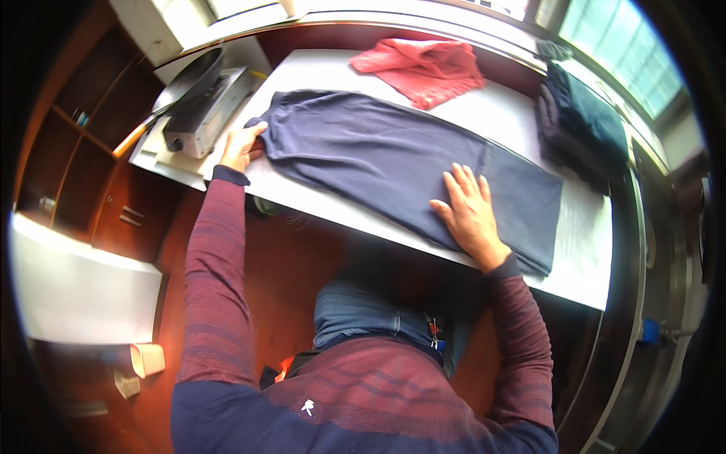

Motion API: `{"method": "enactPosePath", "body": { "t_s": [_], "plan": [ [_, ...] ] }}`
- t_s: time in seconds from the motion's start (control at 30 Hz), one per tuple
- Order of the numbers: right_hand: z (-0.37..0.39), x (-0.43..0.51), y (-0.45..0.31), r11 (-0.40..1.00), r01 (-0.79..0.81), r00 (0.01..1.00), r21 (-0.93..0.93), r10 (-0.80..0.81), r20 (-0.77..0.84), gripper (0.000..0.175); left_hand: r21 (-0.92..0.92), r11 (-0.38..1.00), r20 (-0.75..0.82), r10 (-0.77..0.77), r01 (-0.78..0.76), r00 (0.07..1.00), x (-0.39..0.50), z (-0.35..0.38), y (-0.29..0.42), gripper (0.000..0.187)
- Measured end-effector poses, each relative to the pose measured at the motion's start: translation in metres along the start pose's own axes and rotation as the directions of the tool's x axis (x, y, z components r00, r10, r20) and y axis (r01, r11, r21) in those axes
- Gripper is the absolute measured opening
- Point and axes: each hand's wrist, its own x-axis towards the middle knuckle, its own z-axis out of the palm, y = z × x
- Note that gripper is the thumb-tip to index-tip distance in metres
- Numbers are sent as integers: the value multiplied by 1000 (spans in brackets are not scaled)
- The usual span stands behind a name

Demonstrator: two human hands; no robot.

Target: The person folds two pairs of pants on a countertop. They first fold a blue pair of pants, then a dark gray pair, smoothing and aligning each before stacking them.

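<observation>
A pair of dark navy trousers [363, 153] lies folded lengthwise on a white table [584, 249], its gathered end to the left and light creases along it. My left hand [244, 144] pinches the cloth at the corner of that gathered end; the fingertips are partly hidden by the fabric. Flat on the right half of the trousers rests my right hand [469, 213], palm down, fingers spread, gripping nothing. Beyond the trousers, a crumpled red cloth [422, 68] lies near the table's far edge.
A pan [195, 76] and a metal-cased appliance [207, 110] stand left of the table. Folded dark garments [584, 122] are stacked at the back right, beside the window. Dark wooden shelves [74, 136] line the left side.
</observation>
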Motion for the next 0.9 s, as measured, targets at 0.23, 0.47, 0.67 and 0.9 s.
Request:
{"method": "enactPosePath", "body": {
  "t_s": [0.23,0.47,0.67,0.9],
  "plan": [
    [1,-1,-2,999,-24,999,40,26,-28,64,-328,856,212,479,-400,852,-26,28,10,30],
    [-3,3,-2,974,-67,993,219,87,-81,56,-39,744,340,638,-667,691,-131,101,16,32],
    [-14,25,-2,668,-194,944,719,325,-48,45,-66,274,586,789,-959,185,-234,174,-5,42],
    [-19,62,16,395,-426,825,814,540,170,73,44,95,634,767,-995,101,-264,202,-28,43]
  ]
}}
